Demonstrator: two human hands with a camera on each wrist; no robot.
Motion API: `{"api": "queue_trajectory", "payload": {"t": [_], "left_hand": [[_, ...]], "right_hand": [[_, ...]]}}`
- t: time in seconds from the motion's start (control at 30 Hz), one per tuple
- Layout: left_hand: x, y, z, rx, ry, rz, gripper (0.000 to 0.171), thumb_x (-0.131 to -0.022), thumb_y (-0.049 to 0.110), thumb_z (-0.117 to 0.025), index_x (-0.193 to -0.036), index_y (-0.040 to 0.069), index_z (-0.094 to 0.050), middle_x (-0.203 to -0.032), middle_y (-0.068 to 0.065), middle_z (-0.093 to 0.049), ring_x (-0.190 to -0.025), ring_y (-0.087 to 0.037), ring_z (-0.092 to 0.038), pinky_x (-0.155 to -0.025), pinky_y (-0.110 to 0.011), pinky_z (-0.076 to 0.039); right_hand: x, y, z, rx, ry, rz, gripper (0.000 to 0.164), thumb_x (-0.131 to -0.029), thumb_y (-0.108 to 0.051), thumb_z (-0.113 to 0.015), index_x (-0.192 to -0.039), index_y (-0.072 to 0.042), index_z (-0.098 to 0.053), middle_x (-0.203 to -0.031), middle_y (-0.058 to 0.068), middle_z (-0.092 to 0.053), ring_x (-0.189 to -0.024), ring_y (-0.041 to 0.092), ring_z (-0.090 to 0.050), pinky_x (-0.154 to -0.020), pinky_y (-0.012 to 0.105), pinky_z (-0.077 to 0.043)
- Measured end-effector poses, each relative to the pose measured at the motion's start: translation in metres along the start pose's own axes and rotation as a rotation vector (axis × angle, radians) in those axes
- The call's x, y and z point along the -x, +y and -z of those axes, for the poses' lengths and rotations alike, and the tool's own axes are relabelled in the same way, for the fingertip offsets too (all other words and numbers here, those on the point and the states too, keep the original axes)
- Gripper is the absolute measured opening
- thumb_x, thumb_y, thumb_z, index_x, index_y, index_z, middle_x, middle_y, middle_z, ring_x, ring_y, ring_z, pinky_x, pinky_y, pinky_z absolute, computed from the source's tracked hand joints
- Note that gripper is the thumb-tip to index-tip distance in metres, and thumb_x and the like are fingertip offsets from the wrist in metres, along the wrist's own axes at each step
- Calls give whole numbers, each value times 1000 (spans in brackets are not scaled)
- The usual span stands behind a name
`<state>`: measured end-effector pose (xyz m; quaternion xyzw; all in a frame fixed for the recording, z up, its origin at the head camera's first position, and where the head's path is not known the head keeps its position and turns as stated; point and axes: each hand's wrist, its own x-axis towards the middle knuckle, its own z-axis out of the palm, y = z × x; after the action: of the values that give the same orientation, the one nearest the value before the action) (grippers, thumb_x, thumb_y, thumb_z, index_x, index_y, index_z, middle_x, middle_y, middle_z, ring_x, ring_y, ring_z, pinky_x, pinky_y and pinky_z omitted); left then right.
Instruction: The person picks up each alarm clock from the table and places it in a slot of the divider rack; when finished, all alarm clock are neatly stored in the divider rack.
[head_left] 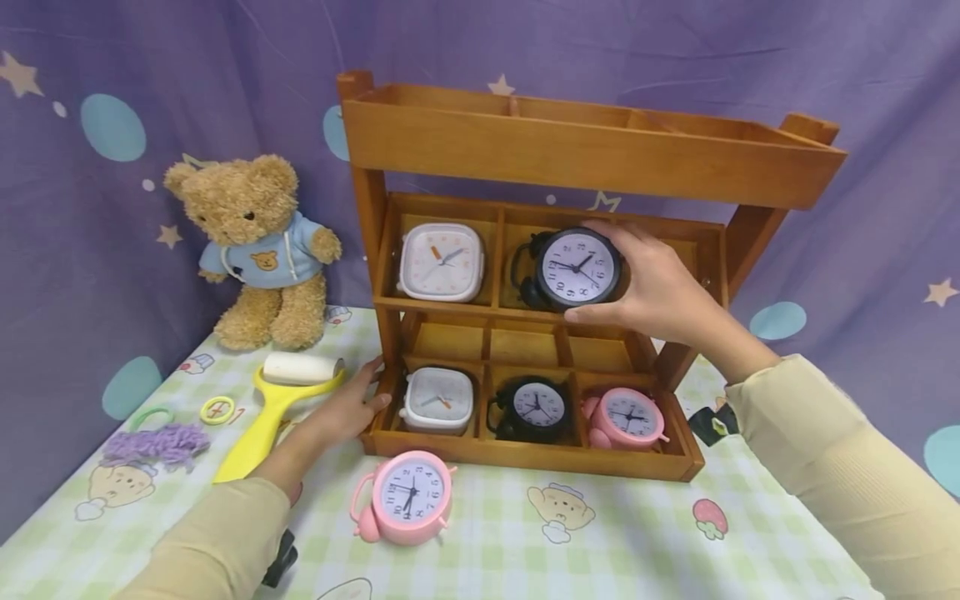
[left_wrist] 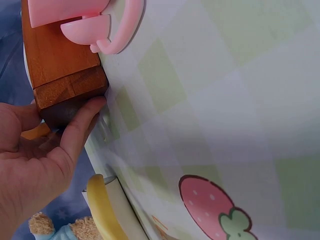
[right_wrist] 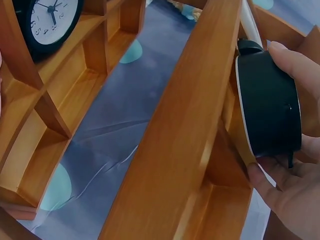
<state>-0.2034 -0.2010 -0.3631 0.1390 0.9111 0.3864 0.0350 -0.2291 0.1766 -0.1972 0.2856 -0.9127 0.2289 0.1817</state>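
Note:
My right hand point(head_left: 660, 287) grips a black twin-bell alarm clock point(head_left: 577, 268), lying on its side with the dial facing out, at the middle compartment of the wooden rack's point(head_left: 592, 162) middle tier. In the right wrist view, thumb and fingers hold the black clock point(right_wrist: 267, 102) by its round casing. My left hand point(head_left: 348, 412) holds the rack's lower left end; the left wrist view shows thumb and fingers around that wooden corner point(left_wrist: 70, 87). A pink alarm clock point(head_left: 412, 498) lies on the table before the rack, near my left forearm.
A white square clock point(head_left: 441, 262) occupies the middle tier's left compartment. Below stand another white clock point(head_left: 438, 400), a black clock point(head_left: 538, 406) and a pink clock point(head_left: 632, 417). At left are a teddy bear point(head_left: 262, 250), yellow-handled roller point(head_left: 258, 433) and purple yarn point(head_left: 161, 444).

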Motion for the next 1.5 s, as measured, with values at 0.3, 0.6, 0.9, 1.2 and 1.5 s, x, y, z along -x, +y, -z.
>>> {"api": "queue_trajectory", "payload": {"t": [0.3,0.6,0.9,1.2,1.5], "left_hand": [[0,-1,-1,-6,2,4,61,-105,4,-49,-151,-20,-17,-148,-44,-33,-138,-57,-34,-117,-62,-24],[1,2,0,-10,5,24,62,-105,6,-49,-152,-18,-17,-148,-42,-35,-139,-56,-33,-118,-62,-22],[0,2,0,10,-7,42,62,-106,6,-48,-152,-18,-15,-150,-43,-32,-140,-56,-32,-118,-61,-22],[0,2,0,14,-9,54,62,-106,6,-48,-153,-18,-14,-150,-43,-31,-140,-55,-32,-118,-61,-22],[2,3,0,3,-1,45,62,-105,5,-48,-152,-18,-16,-149,-43,-32,-139,-56,-33,-118,-62,-22]], "right_hand": [[-15,2,-12,-16,-47,-44,104,-68,-39,-95,-153,-12,-43,-145,16,-49,-126,34,-52,-105,58,-43],[-26,0,-14,20,-127,-109,105,-72,-38,-93,-156,-11,-36,-155,18,-39,-135,38,-45,-111,59,-37],[-32,-2,-8,67,-196,-117,101,-74,-36,-92,-154,-8,-38,-151,18,-44,-137,42,-42,-116,63,-26],[-38,-7,-7,216,-258,-114,102,-74,-30,-92,-154,1,-36,-153,27,-42,-140,46,-36,-118,63,-17],[-44,-12,1,214,-376,-129,105,-78,-33,-89,-159,-6,-29,-160,23,-33,-147,43,-28,-118,66,-10]]}}
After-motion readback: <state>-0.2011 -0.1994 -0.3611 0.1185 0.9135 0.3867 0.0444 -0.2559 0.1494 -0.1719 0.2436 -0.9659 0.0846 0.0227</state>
